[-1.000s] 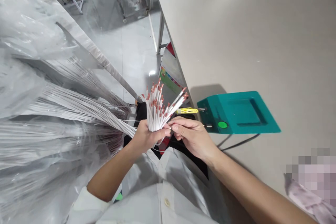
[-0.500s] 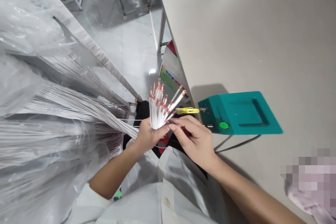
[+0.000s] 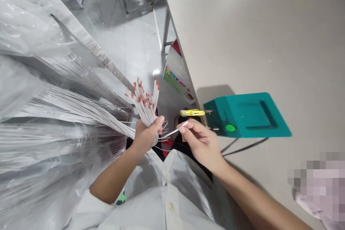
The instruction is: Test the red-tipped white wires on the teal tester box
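My left hand [image 3: 145, 134] is closed round a bundle of white wires [image 3: 147, 109] whose stripped copper-coloured ends fan out above the fist. A few strands stick out to the right below the thumb. Between thumb and fingertips, my right hand [image 3: 201, 140] pinches a single white wire [image 3: 174, 132] that runs back toward the bundle. Just beyond my right hand, a teal bench device [image 3: 242, 115] with a green round button [image 3: 230, 128] sits at the table's edge. A yellow piece [image 3: 192, 113] on a metal pin juts from its left side toward my hands.
The grey table [image 3: 256, 43] fills the right side. Long white wires [image 3: 81, 107] and clear plastic sheeting [image 3: 24, 18] hang over a wrapped rail [image 3: 91, 48] at left. Below the table edge stands a printed box [image 3: 178, 75]. A pinkish cloth [image 3: 309, 205] lies at lower right.
My left hand has tilted the bundle leftward, away from the right hand. The right hand now holds one wire drawn apart from the bundle. The teal device has stayed put.
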`<state>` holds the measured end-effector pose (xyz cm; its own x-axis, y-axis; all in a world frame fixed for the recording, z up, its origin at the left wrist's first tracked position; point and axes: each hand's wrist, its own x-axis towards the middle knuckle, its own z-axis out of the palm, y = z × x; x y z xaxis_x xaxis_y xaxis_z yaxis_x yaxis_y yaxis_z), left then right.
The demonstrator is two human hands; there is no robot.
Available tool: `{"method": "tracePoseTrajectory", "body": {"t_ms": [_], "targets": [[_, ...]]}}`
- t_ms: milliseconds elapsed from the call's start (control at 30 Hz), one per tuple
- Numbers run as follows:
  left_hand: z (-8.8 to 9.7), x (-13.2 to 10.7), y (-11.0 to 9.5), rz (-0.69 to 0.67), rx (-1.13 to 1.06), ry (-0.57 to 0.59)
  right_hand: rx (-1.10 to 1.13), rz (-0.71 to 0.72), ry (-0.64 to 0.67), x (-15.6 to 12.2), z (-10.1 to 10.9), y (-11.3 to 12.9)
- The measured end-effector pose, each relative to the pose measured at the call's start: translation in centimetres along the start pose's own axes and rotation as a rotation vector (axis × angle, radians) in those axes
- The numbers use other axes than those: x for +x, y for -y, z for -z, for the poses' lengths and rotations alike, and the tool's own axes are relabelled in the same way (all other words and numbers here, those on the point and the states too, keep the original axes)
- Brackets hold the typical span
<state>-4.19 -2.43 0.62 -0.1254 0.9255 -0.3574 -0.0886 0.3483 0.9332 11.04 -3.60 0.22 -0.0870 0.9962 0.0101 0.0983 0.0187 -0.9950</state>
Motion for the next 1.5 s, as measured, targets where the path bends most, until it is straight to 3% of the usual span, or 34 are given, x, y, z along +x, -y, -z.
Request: {"method": "tracePoseTrajectory", "body": {"t_ms": [200,467,533,700,867,1067,1367,1500], "targets": [[-0.5,-1.0,-0.4,-0.029,0.052,0.185,-0.127,0.143,0.073,-0.3,-0.8,-0.4],[-0.2,-1.3,-0.4,-0.108,0.2,0.165,-0.4,0.397,0.173,-0.1,0.4,-0.2],[-0.3,-1.3,-0.8,-0.117,0.231,0.16,-0.46,0.389,0.174,0.0,0.6,-0.1],[-0.4,-1.4,-0.9,-0.093,0.265,0.143,-0.355,0.197,-0.055,0.5,0.7,0.3],[-0.4,-1.1,0.1,-0.108,0.238,0.216,-0.104,0.041,-0.037,0.8,0.3,0.2],[-0.6,-1.3,0.1,-0.054,0.255,0.14,-0.022,-0.089,-0.015,0.7,-0.2,0.4],[-0.1,-1.1,-0.8,0.011,0.123,0.173,-0.148,-0.005,-0.06,0.6,0.6,-0.4],[0.0,-1.1,-0.6,-0.012,0.169,0.216,-0.198,0.124,-0.027,1.1,1.8,0.3]]}}
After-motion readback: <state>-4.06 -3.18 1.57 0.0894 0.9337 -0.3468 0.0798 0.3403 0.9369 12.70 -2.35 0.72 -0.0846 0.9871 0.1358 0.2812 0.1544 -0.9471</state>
